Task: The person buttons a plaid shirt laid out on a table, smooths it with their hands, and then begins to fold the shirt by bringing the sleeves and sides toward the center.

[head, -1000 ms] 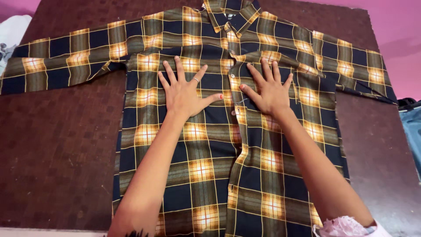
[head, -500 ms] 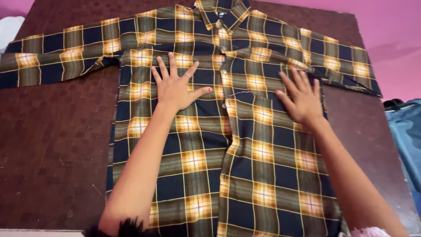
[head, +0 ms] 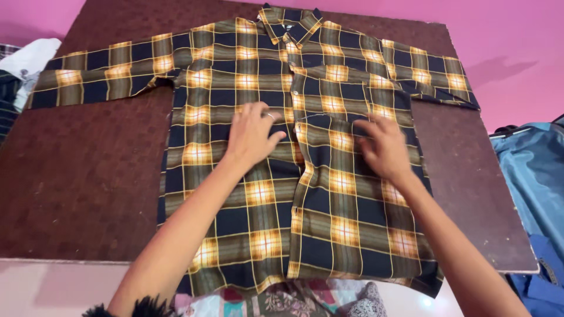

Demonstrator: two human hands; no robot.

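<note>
Plaid shirt [head: 258, 199] flat under both hands' fingers [head: 258, 114]

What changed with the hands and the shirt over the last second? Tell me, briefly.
Both hands drew back in toward the button line. The left hand went from flat with spread fingers to curled, pressing the plaid shirt. The right hand, after sliding out toward the side, returned to mid-chest with fingers bent on the cloth. Neither lifted any fabric. The shirt stayed spread flat, buttoned, sleeves out, on the brown table.
</note>
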